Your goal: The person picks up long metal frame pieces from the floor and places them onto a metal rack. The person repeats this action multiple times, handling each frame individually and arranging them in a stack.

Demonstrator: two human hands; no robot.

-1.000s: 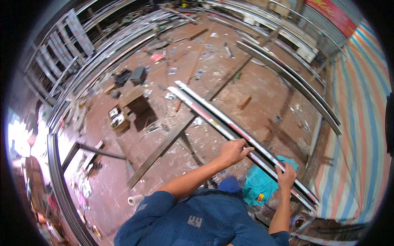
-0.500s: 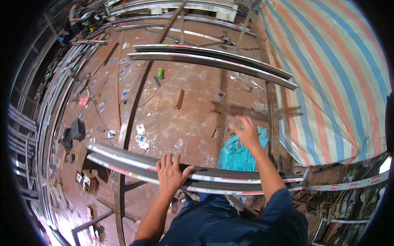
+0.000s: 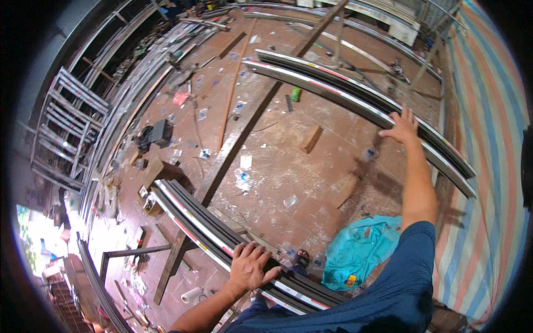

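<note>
Close to my body runs a bundle of dark metal profiles (image 3: pixel 189 213) with white and red tape strips. My left hand (image 3: pixel 252 267) lies on top of it, fingers spread and pressing on the bars. Further off, a pair of similar long profiles (image 3: pixel 333 83) rests across a metal support beam (image 3: pixel 244 133). Over their right part my right hand (image 3: pixel 403 129) is stretched out with fingers apart; whether the fingertips touch the profile I cannot tell. Beneath my right arm a teal cloth (image 3: pixel 358 250) lies crumpled on the floor.
A wooden block (image 3: pixel 311 139) and a green can (image 3: pixel 296 94) are on the littered tiled floor between the bundles. To the right hangs a striped tarp (image 3: pixel 494 166). A metal rack (image 3: pixel 69 125) and long bars line the left, near a dark box (image 3: pixel 161 132).
My right hand has moved forward from above the teal cloth to the far profiles. My left hand stays on the near bundle. The view has turned to the left.
</note>
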